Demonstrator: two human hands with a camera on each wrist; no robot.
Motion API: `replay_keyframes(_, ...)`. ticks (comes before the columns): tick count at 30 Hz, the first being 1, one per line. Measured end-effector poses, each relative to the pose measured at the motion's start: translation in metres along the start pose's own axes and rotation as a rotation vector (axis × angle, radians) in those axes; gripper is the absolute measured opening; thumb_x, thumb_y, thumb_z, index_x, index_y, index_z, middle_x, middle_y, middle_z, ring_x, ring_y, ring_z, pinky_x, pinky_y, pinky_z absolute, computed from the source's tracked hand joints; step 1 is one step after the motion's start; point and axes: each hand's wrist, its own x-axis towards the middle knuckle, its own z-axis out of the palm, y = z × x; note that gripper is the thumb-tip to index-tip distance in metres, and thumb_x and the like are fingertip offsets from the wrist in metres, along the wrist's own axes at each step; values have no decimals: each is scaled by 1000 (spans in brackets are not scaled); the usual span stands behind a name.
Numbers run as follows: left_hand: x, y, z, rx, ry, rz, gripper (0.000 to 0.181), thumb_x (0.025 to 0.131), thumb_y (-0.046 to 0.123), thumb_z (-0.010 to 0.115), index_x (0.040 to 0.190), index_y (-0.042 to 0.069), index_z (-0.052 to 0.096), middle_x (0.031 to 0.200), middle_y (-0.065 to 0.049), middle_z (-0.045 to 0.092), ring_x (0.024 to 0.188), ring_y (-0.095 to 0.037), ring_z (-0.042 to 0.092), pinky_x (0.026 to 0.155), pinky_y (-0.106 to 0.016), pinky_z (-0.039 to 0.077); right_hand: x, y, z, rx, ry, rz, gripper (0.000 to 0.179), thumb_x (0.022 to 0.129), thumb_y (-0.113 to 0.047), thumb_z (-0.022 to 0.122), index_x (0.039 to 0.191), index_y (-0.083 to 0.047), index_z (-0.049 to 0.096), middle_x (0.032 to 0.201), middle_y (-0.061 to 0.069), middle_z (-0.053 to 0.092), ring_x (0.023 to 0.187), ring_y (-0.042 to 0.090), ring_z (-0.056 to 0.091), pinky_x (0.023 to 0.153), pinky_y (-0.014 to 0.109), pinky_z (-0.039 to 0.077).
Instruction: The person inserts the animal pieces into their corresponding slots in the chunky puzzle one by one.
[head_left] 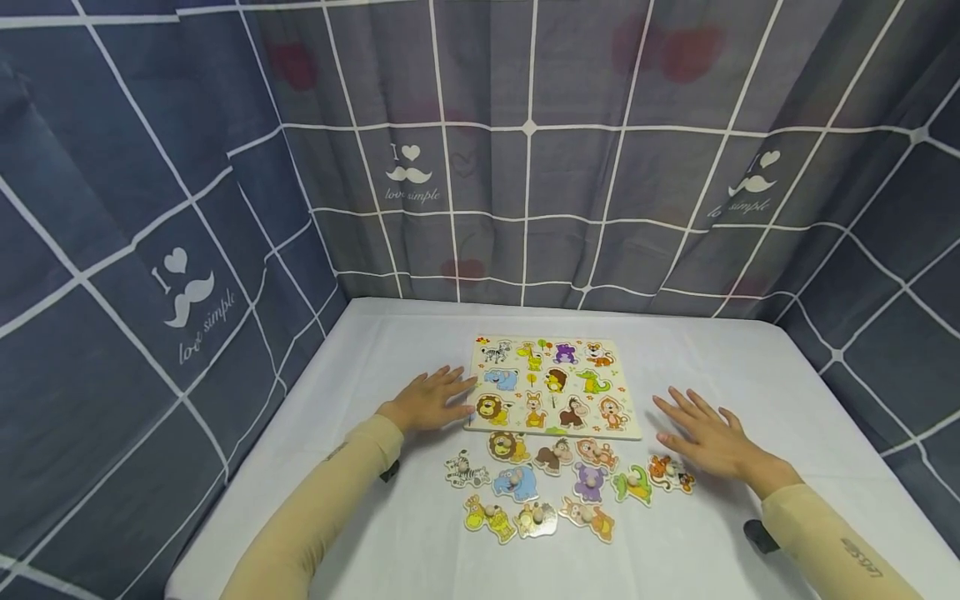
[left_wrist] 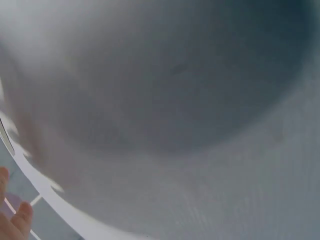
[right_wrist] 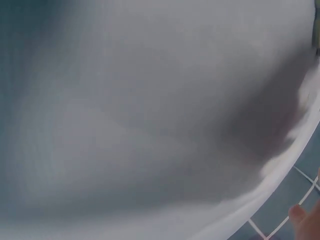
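Centrally, the puzzle board [head_left: 572,394] lay on the white table [head_left: 405,337], loose animal pieces [head_left: 589,485] nearer the wearer. Fingers spread, the left hand [head_left: 430,402] bordered it (contact indeterminate); the right hand [head_left: 711,440], fingers likewise apart, stood clear.

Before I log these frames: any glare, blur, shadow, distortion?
Head: mostly clear, glare whitens part of one knobbed, animal-shaped puzzle piece; left wrist: white tabletop greyed and soft, dark upper right, edge bowed, bare left hand cropped lower left; right wrist: likewise grey and bowed, dark upper left, bare right hand cropped lower right.
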Motion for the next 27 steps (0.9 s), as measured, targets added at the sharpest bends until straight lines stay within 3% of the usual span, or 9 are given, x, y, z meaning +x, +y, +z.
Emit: replay_keyframes(27,4,2,8,5,-64,-4,66,98,62,46,155,29,38,164,2,32,152,-32,30,123,-52,28,0,-20,3,-17,2,-74,68,98,-55,51,156,-22,37,163,21,28,149,49,23,110,77,16)
